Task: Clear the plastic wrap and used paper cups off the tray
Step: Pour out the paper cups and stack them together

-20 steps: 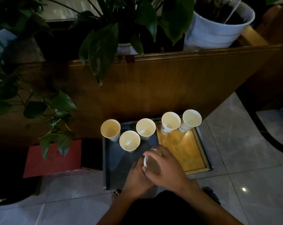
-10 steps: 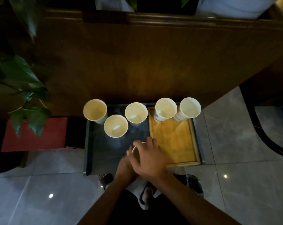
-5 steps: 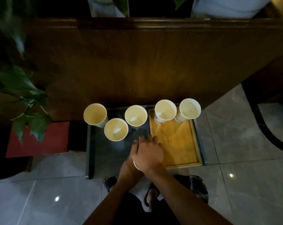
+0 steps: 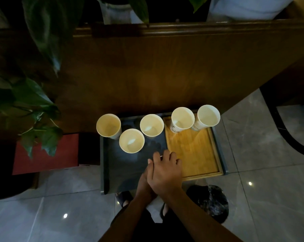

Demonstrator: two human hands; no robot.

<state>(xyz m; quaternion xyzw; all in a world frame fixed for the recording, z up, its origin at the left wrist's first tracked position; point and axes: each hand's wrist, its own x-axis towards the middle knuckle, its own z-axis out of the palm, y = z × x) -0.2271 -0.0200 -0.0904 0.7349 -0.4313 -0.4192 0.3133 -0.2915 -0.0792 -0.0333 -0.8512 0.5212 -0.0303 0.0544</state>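
The right hand (image 4: 165, 170) lies over the left hand (image 4: 145, 179) at the near edge of the dark tray (image 4: 112, 165); a pale rim shows at its fingertips, perhaps a cup, but what either grip clasps cannot be told. Five paper cups stand upright along the far edge: three (image 4: 131, 140) on the dark tray, two (image 4: 182, 118) on the wooden tray (image 4: 196, 154) nested at its right. Judged step: gathering cups; next, reach the nearest cup without tipping neighbours. No plastic wrap is discernible.
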